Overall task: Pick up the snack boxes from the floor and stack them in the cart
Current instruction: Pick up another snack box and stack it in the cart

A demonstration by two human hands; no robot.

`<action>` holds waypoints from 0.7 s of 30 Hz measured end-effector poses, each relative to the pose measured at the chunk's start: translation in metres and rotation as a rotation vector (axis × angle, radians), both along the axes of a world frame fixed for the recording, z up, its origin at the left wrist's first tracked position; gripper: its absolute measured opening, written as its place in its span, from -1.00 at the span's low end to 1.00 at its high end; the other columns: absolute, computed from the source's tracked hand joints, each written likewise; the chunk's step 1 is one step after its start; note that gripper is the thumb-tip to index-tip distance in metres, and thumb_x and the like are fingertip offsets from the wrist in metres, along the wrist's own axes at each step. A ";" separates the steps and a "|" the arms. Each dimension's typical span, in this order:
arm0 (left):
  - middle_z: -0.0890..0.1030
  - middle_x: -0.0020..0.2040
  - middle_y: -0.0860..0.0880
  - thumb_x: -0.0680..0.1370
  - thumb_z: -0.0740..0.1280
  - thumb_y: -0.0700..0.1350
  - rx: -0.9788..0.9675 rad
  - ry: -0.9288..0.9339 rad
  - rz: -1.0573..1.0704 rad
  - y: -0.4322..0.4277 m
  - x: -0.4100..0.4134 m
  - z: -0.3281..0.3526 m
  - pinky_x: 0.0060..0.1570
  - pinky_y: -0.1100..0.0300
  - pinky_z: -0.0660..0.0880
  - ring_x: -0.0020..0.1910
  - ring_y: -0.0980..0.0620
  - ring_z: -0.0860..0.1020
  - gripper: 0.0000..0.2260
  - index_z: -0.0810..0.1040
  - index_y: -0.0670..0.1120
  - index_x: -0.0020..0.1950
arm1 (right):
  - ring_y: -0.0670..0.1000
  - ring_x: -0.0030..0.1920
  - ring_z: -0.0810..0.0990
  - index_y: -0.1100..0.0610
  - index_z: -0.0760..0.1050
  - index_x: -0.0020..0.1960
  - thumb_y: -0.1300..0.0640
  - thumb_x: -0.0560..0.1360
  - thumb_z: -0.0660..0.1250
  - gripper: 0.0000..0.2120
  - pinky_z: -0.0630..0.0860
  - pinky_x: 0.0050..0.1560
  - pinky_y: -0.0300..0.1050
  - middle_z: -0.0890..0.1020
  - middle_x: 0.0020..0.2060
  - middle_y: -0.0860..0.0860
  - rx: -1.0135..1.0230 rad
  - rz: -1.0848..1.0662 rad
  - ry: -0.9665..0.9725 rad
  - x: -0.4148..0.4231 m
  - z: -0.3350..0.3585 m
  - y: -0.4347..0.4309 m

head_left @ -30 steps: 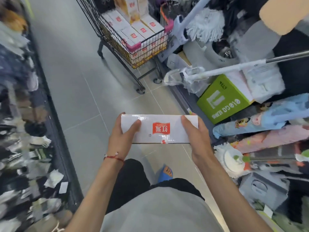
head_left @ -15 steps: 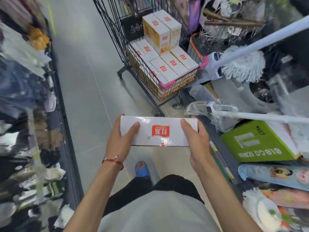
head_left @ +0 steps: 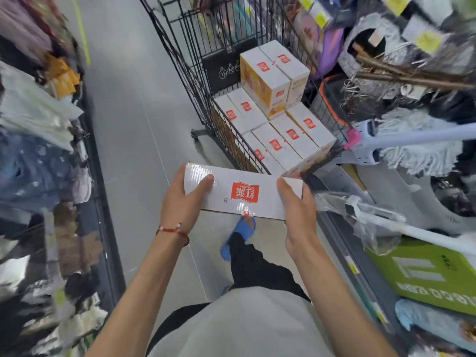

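Note:
A white snack box (head_left: 244, 193) with a red logo is held level in front of me. My left hand (head_left: 181, 202) grips its left end and my right hand (head_left: 298, 210) grips its right end, thumbs on top. Just beyond it stands the black wire cart (head_left: 185, 73), its near corner almost touching the box. Several matching white boxes (head_left: 283, 140) lie flat in the cart in rows. Two more boxes (head_left: 273, 73) stand on top of them toward the back.
Mops (head_left: 422, 148) and a light blue mop handle (head_left: 412, 139) jut out from the right shelf beside the cart. A green carton (head_left: 427, 274) sits low on the right. Clothing racks (head_left: 38, 150) line the left. Grey floor tiles (head_left: 128, 112) run ahead on the cart's left.
I have walked toward the cart with the box held in both hands; the cart is now much closer and sits just behind the box. My grip is unchanged.

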State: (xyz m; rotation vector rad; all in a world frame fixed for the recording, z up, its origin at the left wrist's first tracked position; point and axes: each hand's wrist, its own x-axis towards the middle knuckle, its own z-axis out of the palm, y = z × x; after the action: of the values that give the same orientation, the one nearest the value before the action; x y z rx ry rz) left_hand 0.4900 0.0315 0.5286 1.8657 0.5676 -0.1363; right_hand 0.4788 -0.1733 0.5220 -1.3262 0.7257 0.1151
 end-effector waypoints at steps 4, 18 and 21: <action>0.62 0.15 0.09 0.57 0.36 0.14 0.020 0.032 -0.004 0.001 0.078 -0.002 0.02 0.13 0.56 0.09 0.05 0.61 -0.65 0.46 0.14 0.34 | -0.27 -0.11 0.70 -0.05 0.52 0.33 0.06 0.62 0.42 -0.71 0.62 -0.15 -0.30 0.71 0.10 -0.09 0.032 -0.024 0.008 0.075 -0.007 0.004; 0.63 0.20 0.05 0.57 0.35 0.17 0.079 -0.001 -0.209 -0.014 0.298 0.005 0.15 0.00 0.59 0.13 -0.02 0.62 -0.58 0.43 0.16 0.41 | -0.04 0.05 0.73 -0.11 0.43 0.45 -0.03 0.63 0.39 -0.58 0.69 -0.10 -0.14 0.71 0.14 -0.04 0.057 -0.189 0.104 0.252 -0.004 -0.002; 0.60 0.26 0.02 0.58 0.35 0.13 0.086 0.016 -0.279 -0.012 0.343 0.002 0.18 0.05 0.57 0.16 -0.02 0.60 -0.52 0.40 0.10 0.49 | -0.05 0.01 0.75 -0.09 0.45 0.43 0.04 0.61 0.42 -0.59 0.66 -0.21 -0.18 0.75 0.10 -0.04 0.076 -0.263 0.126 0.277 -0.008 0.006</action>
State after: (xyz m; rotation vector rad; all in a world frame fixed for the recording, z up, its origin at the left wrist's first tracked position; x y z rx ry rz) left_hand 0.8334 0.0191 0.5307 2.0227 0.3253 -0.3155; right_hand 0.7553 -0.1670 0.5137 -1.1478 0.9868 0.0148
